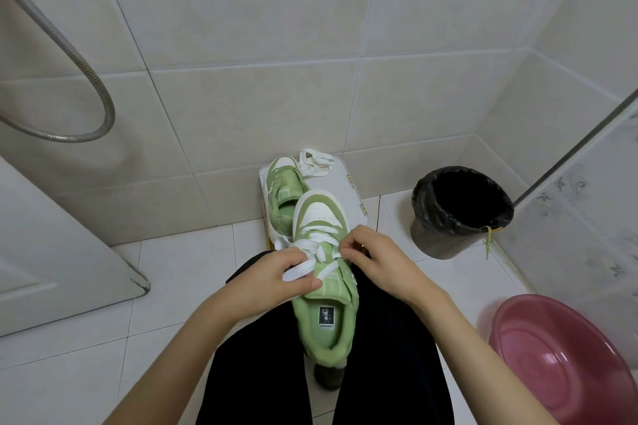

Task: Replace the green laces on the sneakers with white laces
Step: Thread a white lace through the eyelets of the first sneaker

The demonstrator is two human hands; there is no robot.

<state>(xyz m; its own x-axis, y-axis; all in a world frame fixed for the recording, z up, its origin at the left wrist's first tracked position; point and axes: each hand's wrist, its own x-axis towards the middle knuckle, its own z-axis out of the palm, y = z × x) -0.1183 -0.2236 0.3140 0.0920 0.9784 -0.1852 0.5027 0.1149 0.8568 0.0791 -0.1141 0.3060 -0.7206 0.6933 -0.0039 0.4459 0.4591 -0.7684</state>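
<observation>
A green and white sneaker (322, 317) rests between my knees, toe pointing away, with a white lace (312, 245) threaded across its lower eyelets. My left hand (276, 278) grips a flat end of that white lace against the tongue. My right hand (371, 257) pinches the lace at the eyelets on the shoe's right side. A second green sneaker (284, 197) with no lace sits behind on a white stool (345, 183). A loose white lace (316, 162) lies bundled on the stool's far edge.
A black-lined bin (459, 210) stands to the right, a green lace (488, 240) hanging over its rim. A pink basin (559, 359) sits at the lower right. A metal shower hose (86, 72) loops on the left wall. Tiled wall is close behind.
</observation>
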